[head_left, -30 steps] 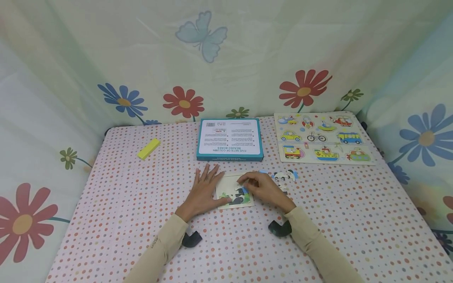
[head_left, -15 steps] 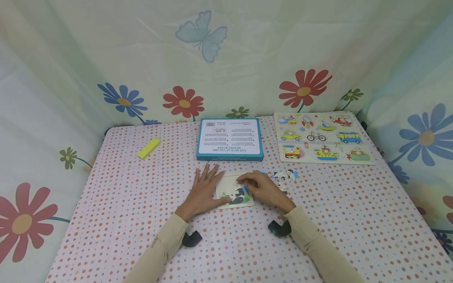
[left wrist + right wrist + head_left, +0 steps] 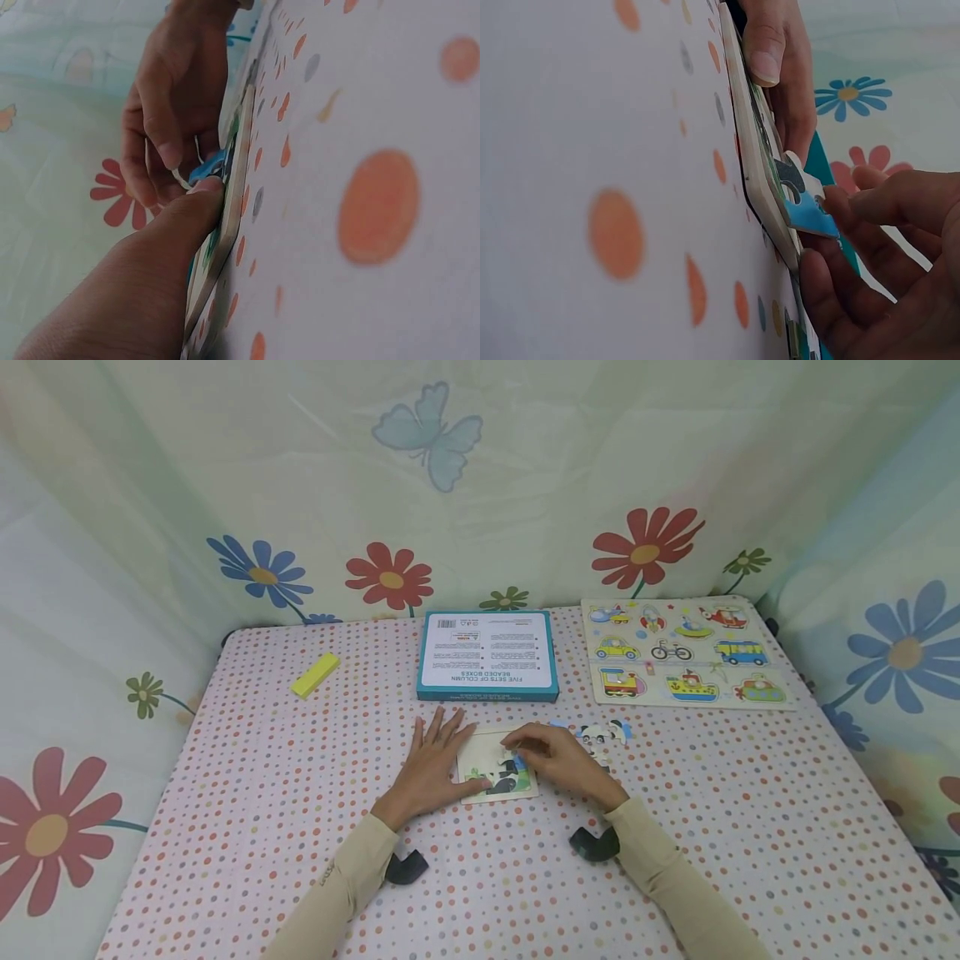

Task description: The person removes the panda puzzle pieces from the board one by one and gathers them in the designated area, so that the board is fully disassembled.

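A small panda jigsaw board lies on the table, its near part filled with panda and green pieces and its far left bare. My left hand rests along its left side with fingers spread. The left thumb presses on the pieces near the board's front. Over the right half, my right hand pinches a blue, white and black puzzle piece. In the right wrist view that piece is tilted, its outer edge raised off the board. Several loose panda pieces lie beyond the right hand, partly hidden by it.
A blue-edged flat box lies behind the board. At the back right is a wooden vehicle puzzle, and to the left a yellow block. Patterned curtains stand around the dotted tablecloth.
The right fingers shift very slightly at the puzzle piece. The left hand, the board and the other things stay in place.
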`<action>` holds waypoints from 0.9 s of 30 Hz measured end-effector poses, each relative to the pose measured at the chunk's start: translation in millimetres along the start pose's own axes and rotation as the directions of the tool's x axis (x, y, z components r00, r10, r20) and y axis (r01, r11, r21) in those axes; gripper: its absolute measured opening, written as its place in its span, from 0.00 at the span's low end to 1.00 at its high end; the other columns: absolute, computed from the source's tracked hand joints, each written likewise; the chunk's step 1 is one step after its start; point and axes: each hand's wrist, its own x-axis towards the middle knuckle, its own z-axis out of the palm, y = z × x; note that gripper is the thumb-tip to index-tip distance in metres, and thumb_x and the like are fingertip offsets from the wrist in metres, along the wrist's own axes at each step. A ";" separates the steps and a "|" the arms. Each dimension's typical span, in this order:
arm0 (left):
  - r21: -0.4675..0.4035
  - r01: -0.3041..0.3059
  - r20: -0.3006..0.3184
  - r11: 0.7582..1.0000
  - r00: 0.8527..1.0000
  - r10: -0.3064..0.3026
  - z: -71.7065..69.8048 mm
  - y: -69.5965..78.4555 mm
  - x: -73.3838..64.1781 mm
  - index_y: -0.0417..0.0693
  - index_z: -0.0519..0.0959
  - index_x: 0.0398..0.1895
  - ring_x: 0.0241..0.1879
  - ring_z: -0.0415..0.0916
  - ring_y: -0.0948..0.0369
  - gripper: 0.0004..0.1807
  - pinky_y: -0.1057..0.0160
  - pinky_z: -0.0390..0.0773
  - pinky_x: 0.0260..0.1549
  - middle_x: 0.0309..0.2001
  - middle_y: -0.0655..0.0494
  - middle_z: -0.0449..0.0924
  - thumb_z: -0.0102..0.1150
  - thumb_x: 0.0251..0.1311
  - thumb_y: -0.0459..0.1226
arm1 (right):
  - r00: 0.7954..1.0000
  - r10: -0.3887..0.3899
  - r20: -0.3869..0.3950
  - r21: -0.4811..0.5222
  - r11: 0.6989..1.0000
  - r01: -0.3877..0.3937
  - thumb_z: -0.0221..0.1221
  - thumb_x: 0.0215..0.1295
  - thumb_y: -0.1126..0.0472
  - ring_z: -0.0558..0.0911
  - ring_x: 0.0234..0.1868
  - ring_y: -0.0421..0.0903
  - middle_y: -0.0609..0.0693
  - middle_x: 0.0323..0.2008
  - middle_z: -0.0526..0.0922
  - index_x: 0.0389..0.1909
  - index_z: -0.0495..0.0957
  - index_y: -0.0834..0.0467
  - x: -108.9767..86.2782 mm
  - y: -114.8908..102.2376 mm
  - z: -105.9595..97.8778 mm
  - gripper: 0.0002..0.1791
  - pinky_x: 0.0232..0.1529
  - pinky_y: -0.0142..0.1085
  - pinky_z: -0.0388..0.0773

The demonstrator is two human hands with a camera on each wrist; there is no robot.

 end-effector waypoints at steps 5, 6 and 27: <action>-0.007 -0.005 -0.003 1.000 1.000 0.005 -0.3 0.1 -0.2 0.54 0.56 0.75 0.76 0.29 0.50 0.53 0.42 0.28 0.71 0.77 0.53 0.42 0.49 0.50 0.73 | 1.000 0.017 0.011 0.017 1.000 -0.017 0.56 0.67 0.68 0.80 0.48 0.46 0.48 0.49 0.82 0.49 0.80 0.55 -0.7 0.3 -1.1 0.13 0.51 0.44 0.78; -0.006 -0.007 -0.004 1.000 1.000 0.007 -0.3 0.1 -0.2 0.54 0.56 0.75 0.76 0.30 0.50 0.53 0.42 0.28 0.71 0.77 0.53 0.42 0.49 0.50 0.73 | 1.000 0.016 0.011 0.005 1.000 -0.016 0.56 0.67 0.68 0.80 0.47 0.46 0.49 0.49 0.82 0.49 0.80 0.55 -0.7 0.5 -1.1 0.13 0.50 0.43 0.78; -0.006 -0.015 -0.014 1.000 1.000 0.015 -0.2 -0.2 -0.1 0.54 0.56 0.75 0.76 0.30 0.50 0.53 0.42 0.29 0.71 0.77 0.53 0.43 0.49 0.51 0.73 | 0.998 0.049 -0.027 -0.063 0.997 -0.051 0.58 0.64 0.69 0.81 0.43 0.42 0.48 0.45 0.84 0.44 0.84 0.54 1.5 1.4 1.4 0.12 0.47 0.38 0.79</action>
